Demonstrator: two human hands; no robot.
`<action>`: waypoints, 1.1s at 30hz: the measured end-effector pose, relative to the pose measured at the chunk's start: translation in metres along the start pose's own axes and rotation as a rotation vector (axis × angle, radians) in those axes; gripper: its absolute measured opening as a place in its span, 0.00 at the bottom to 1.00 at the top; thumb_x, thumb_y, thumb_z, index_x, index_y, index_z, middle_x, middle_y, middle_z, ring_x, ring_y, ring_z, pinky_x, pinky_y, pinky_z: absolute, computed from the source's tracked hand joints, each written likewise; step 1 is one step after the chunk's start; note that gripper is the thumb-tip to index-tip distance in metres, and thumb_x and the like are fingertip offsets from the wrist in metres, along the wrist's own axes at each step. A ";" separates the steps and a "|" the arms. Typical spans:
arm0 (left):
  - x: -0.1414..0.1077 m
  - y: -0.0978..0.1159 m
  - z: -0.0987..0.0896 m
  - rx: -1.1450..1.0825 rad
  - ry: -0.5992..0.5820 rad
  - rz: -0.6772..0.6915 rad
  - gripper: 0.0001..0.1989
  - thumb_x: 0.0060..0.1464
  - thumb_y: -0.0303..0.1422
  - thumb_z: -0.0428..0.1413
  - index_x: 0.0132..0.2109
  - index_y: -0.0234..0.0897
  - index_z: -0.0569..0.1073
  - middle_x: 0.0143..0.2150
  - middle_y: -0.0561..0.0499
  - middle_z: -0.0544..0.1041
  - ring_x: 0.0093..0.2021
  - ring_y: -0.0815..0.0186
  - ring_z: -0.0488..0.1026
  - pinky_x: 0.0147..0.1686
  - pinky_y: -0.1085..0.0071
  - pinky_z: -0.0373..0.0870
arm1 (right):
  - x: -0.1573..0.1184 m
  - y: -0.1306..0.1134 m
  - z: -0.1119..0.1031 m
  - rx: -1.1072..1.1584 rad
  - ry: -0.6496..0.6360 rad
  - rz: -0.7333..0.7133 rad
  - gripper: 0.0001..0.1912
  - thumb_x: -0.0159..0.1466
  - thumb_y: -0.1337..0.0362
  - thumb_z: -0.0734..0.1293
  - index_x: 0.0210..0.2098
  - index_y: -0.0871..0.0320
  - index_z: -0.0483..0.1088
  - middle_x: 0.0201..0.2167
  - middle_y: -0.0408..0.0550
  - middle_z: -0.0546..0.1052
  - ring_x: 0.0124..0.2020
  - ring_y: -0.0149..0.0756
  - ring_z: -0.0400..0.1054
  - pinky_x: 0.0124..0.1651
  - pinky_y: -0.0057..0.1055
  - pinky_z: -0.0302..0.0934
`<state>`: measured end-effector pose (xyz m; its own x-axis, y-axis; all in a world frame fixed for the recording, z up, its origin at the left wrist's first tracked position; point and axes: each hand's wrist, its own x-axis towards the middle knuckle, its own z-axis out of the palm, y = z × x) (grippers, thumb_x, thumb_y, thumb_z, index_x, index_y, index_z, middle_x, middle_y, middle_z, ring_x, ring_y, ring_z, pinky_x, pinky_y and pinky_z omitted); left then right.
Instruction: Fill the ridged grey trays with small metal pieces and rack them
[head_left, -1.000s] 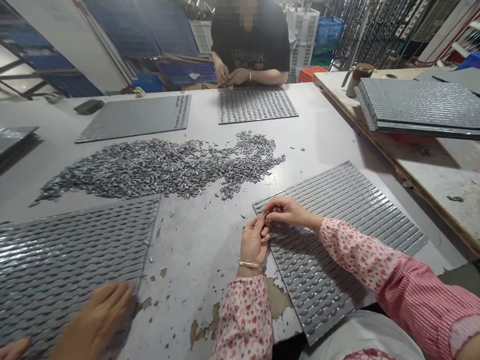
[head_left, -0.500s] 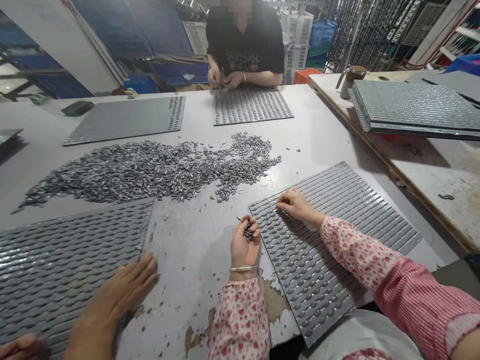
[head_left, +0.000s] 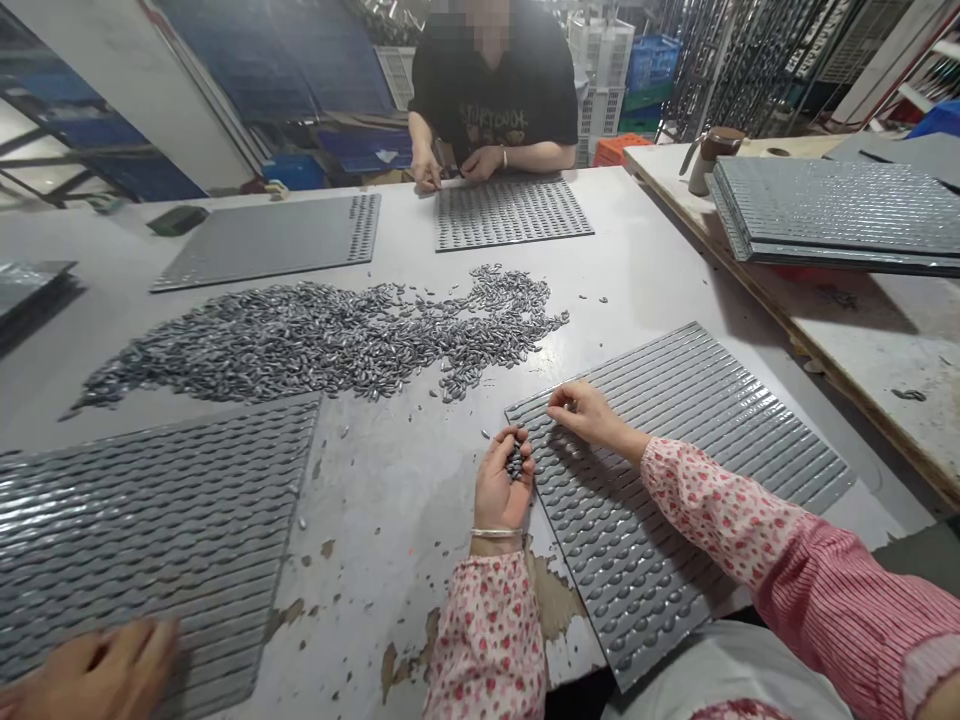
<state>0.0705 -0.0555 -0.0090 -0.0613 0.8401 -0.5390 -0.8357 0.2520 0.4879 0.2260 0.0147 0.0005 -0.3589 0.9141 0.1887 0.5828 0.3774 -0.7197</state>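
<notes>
1. The left hand (head_left: 504, 482) is cupped palm-up and half closed around a small clutch of dark metal pieces (head_left: 514, 463). It rests on the grey table (head_left: 405, 500) just off the near left edge of the ribbed tray (head_left: 675, 470).
2. The right hand (head_left: 586, 412) lies on the tray near its far left corner, fingertips pinched together and pressed to a groove. Whether a piece sits between them is too small to tell.
3. The two hands are near each other. The held pieces lie just to the left of and nearer than the right hand, so the right hand is the closer one to the tray's grooves.
4. The grooves run from that far left corner toward the right edge of the tray.
5. A loose heap of the same pieces (head_left: 315, 340) spreads across the table's middle, well beyond the left hand.
6. Another person's hand (head_left: 97, 670) rests on a second tray (head_left: 150, 520) at the near left corner.
</notes>
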 end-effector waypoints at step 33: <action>0.001 0.016 -0.002 -0.142 0.045 0.013 0.08 0.60 0.26 0.47 0.38 0.29 0.70 0.31 0.50 0.68 0.24 0.78 0.64 0.19 0.85 0.63 | 0.012 -0.006 0.026 -0.355 -0.097 0.103 0.08 0.60 0.59 0.65 0.33 0.55 0.73 0.36 0.47 0.72 0.44 0.41 0.58 0.44 0.35 0.49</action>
<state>0.0563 -0.0518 -0.0026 -0.0948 0.8197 -0.5648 -0.9032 0.1678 0.3951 0.1995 0.0198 -0.0105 -0.3424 0.9382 0.0510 0.8296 0.3273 -0.4524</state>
